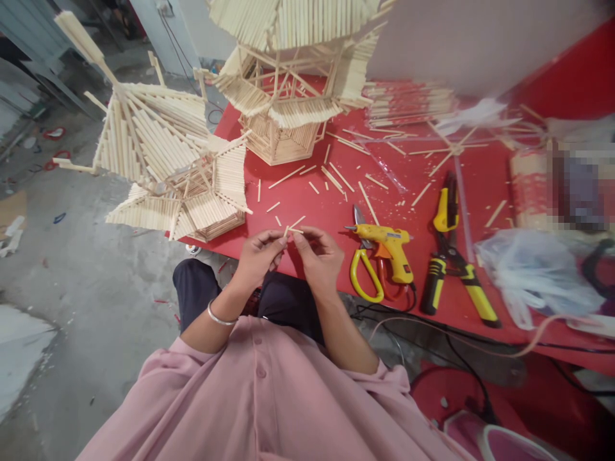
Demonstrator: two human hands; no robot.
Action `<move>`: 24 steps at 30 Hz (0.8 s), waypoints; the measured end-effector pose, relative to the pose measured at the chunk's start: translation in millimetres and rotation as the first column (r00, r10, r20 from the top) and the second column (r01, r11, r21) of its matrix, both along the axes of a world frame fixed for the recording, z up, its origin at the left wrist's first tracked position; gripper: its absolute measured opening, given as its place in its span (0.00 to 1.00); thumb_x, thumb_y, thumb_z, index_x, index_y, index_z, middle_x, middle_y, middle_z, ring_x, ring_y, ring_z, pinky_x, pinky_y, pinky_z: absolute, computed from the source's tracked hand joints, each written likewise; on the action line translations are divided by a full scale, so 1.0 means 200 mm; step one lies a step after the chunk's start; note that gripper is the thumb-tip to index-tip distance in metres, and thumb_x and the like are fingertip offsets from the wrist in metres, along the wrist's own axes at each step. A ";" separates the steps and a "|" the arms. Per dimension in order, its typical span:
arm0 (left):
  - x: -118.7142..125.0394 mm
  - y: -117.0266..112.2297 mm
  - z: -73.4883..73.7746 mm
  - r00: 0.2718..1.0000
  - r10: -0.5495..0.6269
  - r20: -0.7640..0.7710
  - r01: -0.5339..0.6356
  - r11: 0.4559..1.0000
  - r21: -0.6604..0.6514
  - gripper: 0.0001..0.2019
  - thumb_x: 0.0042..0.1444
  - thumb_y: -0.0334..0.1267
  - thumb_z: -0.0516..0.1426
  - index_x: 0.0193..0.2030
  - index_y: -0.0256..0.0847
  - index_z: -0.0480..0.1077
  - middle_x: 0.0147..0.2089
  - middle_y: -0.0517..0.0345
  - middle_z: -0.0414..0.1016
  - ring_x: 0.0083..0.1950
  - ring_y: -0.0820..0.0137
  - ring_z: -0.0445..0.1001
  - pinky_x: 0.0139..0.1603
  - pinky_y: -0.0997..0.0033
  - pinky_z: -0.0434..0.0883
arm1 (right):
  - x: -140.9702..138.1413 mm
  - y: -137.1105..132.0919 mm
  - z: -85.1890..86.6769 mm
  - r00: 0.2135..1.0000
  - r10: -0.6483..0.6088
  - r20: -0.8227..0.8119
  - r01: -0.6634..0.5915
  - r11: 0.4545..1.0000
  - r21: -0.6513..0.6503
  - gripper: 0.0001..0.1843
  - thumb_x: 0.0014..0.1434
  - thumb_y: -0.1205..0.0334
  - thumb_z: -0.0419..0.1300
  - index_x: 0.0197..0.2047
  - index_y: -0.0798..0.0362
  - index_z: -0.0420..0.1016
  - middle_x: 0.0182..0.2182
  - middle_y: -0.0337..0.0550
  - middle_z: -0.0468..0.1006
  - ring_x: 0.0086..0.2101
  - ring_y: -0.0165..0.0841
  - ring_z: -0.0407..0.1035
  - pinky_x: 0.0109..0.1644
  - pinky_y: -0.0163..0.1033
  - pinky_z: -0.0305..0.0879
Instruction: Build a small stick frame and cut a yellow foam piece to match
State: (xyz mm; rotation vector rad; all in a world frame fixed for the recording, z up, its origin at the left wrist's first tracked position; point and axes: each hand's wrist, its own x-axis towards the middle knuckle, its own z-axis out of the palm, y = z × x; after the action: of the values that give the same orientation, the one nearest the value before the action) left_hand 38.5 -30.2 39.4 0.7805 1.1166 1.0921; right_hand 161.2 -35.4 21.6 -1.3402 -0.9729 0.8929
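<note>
Pinched thin wooden sticks (296, 230) in left hand (262, 257) and right hand (321, 257), close together; had yellow glue gun (393, 248) right of both, stick-built model (154, 131) to their left.

Model (163, 144) left, scissors (354, 272) right, seemingly passable between

The sticks (287, 231) look like bare, matt wood. The left tower (158, 137) and far tower (300, 114) are wood too — ridged and rough. The table (307, 202) looks smooth and largely matt. At right, the glue gun (396, 250) is smooth plastic, the bag (542, 275) thin, shiny, crinkled plastic. Near, the shirt (278, 397) is matt cloth — the bangle (220, 319) polished metal.
</note>
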 end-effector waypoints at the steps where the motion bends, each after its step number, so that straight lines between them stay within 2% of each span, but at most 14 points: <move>1: 0.00 0.00 0.00 1.000 0.000 0.000 0.000 1.000 0.000 0.18 0.46 0.50 0.69 0.35 0.38 0.75 0.19 0.68 0.67 0.15 0.83 0.59 0.15 0.80 0.57 | 0.00 0.00 0.00 1.000 0.001 0.002 -0.001 1.000 -0.003 0.15 0.54 0.48 0.68 0.38 0.50 0.81 0.31 0.39 0.82 0.29 0.29 0.73 0.35 0.36 0.70; 10: 0.00 0.00 -0.01 1.000 -0.016 0.016 0.016 1.000 0.007 0.18 0.46 0.49 0.69 0.35 0.37 0.75 0.18 0.68 0.67 0.15 0.82 0.59 0.16 0.80 0.56 | 0.00 -0.01 0.02 0.996 0.023 -0.082 -0.019 0.999 0.045 0.11 0.55 0.52 0.68 0.38 0.50 0.81 0.32 0.40 0.83 0.32 0.30 0.77 0.36 0.36 0.72; 18: -0.01 0.00 -0.02 1.000 -0.013 0.005 0.013 1.000 -0.008 0.18 0.47 0.50 0.69 0.35 0.37 0.75 0.19 0.67 0.68 0.15 0.82 0.59 0.16 0.80 0.56 | 0.00 -0.01 0.01 0.999 0.015 -0.046 -0.015 1.000 0.006 0.14 0.56 0.49 0.67 0.38 0.50 0.81 0.34 0.41 0.84 0.33 0.32 0.77 0.40 0.39 0.75; 24: 0.00 -0.01 0.00 1.000 -0.004 -0.001 0.004 1.000 -0.023 0.19 0.47 0.51 0.69 0.36 0.37 0.75 0.16 0.70 0.63 0.15 0.83 0.56 0.16 0.80 0.55 | 0.00 -0.01 0.01 1.000 -0.002 0.005 0.002 1.000 0.017 0.13 0.57 0.49 0.66 0.38 0.50 0.81 0.34 0.41 0.84 0.34 0.32 0.77 0.42 0.40 0.74</move>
State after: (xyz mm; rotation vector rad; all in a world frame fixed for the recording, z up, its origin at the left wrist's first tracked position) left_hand 37.6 -31.7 38.8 0.7649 1.1265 1.0743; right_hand 162.0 -38.0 22.8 -1.3297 -0.9806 0.8785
